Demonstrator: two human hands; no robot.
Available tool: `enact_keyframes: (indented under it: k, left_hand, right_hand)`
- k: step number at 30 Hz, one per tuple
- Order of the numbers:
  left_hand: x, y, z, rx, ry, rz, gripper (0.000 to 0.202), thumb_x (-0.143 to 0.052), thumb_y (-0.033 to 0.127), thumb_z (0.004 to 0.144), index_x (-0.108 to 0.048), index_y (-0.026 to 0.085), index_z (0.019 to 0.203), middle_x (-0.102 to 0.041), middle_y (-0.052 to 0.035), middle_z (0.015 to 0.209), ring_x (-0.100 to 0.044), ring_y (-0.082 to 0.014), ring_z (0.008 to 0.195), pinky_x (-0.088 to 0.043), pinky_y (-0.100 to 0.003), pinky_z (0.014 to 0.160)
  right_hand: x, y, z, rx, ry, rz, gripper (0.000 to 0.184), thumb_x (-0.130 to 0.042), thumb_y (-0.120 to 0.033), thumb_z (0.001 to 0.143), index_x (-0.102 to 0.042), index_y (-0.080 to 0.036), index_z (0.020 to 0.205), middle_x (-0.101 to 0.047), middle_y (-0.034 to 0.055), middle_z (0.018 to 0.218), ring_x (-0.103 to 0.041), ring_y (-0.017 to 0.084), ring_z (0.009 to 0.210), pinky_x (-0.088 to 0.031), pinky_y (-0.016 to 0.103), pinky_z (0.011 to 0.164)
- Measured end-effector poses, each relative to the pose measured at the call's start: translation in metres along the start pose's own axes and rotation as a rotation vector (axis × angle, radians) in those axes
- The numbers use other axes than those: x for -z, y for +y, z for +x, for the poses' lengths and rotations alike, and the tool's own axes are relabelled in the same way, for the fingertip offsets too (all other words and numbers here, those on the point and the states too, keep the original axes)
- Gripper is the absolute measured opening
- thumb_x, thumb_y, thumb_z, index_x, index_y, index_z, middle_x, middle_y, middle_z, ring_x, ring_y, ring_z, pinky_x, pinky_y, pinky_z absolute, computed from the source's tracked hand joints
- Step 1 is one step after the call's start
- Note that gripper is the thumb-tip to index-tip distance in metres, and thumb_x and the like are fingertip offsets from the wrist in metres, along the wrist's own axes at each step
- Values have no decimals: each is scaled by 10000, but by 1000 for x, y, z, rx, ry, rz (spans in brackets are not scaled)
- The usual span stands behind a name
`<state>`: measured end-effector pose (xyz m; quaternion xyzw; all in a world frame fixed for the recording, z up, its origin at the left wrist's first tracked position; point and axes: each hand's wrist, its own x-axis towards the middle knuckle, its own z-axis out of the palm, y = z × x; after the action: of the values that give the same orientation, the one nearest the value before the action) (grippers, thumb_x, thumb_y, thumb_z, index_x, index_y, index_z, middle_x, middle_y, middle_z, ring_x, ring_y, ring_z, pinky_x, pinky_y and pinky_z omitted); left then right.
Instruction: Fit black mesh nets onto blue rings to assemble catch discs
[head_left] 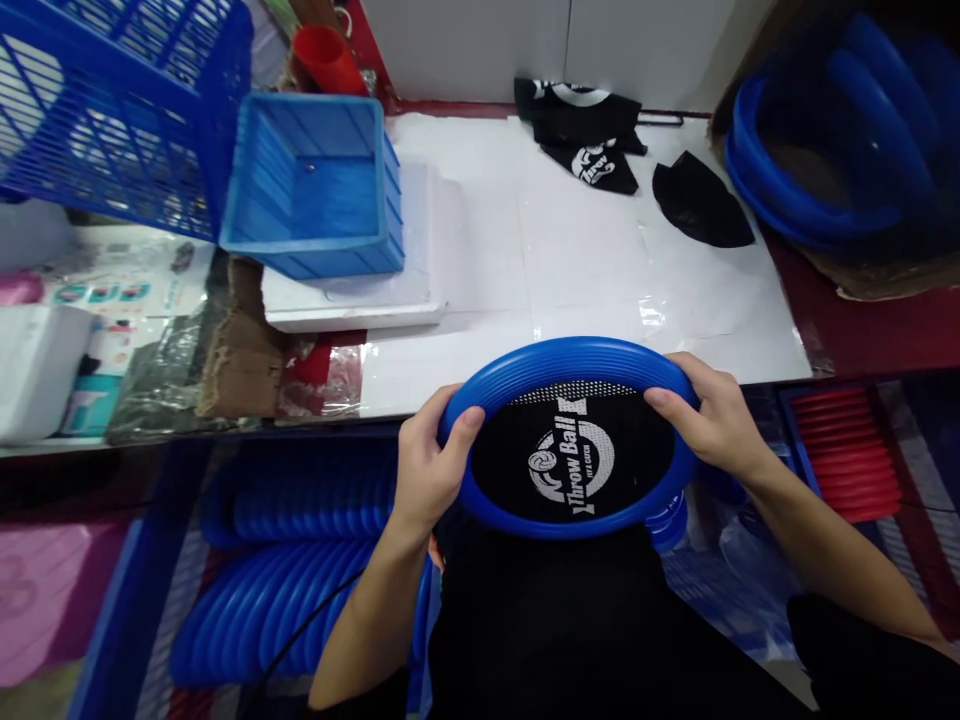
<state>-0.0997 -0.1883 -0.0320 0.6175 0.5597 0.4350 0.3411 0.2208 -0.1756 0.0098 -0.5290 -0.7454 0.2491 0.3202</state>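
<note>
Both hands hold a blue throw-ball disc (577,355), tilted, at the front edge of the white-covered table. Black mesh printed with "Throw Ball" in white fills its ring. My left hand (435,455) is closed round the left rim, thumb on top. My right hand (709,415) grips the upper right rim, its thumb reaching over toward the mesh. The fingers under the ring are hidden. Farther back on the table lie printed black mesh pieces (577,130) and a separate black mesh piece (701,200).
A blue bin (315,245) stands on a white block (360,315) at left, beside a blue crate (112,120) and red cup (330,60). Blue rings fill a box (885,270) at right. Stacked blue rings (285,600) and red rings (844,450) sit below the tabletop.
</note>
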Motion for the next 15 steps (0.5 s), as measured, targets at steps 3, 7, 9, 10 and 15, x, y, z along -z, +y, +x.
enact_keyframes:
  k: [3, 7, 9, 10, 15]
  left_hand:
    - [8, -5, 5, -21, -52, -7, 508, -590, 637, 1040, -736, 152, 1011, -749, -37, 828, -683, -194, 742, -574, -286, 688]
    - [35, -3, 19, -141, -318, 39, 432, -691, 598, 991, -746, 176, 1059, -787, -47, 885, -732, -214, 766, -596, -287, 710]
    - [46, 9, 26, -252, -413, 104, 423, -717, 590, 983, -744, 186, 1106, -807, -56, 945, -760, -225, 816, -612, -291, 764]
    - [48, 18, 28, -310, -444, 130, 442, -713, 600, 989, -738, 191, 1156, -817, -63, 997, -776, -233, 862, -620, -295, 804]
    - [35, 68, 30, -582, -562, 216, 507, -637, 586, 1056, -625, 204, 1389, -816, -74, 1128, -804, -225, 947, -629, -289, 856]
  right_hand:
    - [-2, -3, -7, 41, 23, -17, 277, -639, -475, 1050, -693, -207, 1094, -752, 5, 826, -708, 172, 669, -604, 305, 622]
    - [6, -14, -22, 192, 1, -81, 294, -636, -456, 1061, -665, -223, 1237, -803, 50, 943, -781, 217, 753, -647, 331, 663]
    - [13, -22, -27, 272, -12, -147, 325, -628, -451, 1067, -649, -234, 1308, -820, 86, 1041, -814, 256, 855, -670, 362, 725]
    - [17, -26, -28, 302, -17, -178, 339, -617, -451, 1075, -640, -236, 1336, -824, 97, 1071, -821, 267, 890, -675, 373, 750]
    - [22, -37, -24, 462, -78, -220, 445, -554, -487, 1115, -567, -188, 1443, -821, 97, 999, -814, 235, 824, -668, 346, 727]
